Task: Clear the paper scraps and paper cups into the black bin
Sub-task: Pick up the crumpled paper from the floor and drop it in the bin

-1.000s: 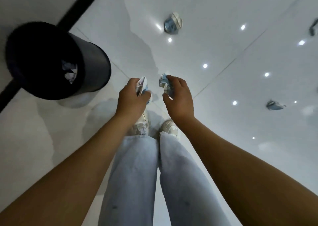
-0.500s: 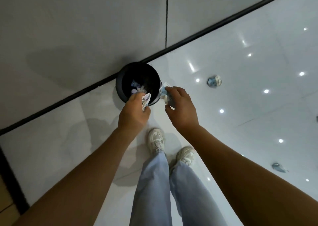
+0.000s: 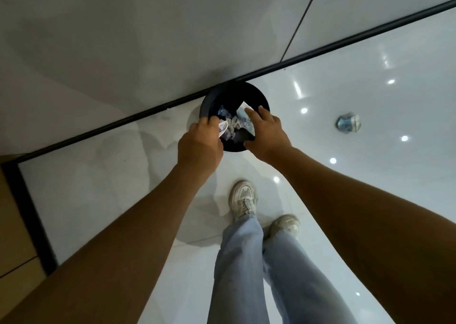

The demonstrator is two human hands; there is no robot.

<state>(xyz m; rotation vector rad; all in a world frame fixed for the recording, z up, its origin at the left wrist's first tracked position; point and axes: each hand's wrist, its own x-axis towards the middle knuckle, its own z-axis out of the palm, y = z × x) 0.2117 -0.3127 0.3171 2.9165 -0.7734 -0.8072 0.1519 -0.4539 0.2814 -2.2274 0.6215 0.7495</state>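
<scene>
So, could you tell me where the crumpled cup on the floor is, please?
In the head view it lies on the white floor at right, apart from the bin.

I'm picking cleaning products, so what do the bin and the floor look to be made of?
The bin looks like matte black plastic or coated metal; it shows no shine, so I cannot tell which. The floor looks like glossy white polished tile: it mirrors ceiling lights sharply and shows thin joint lines.
</scene>
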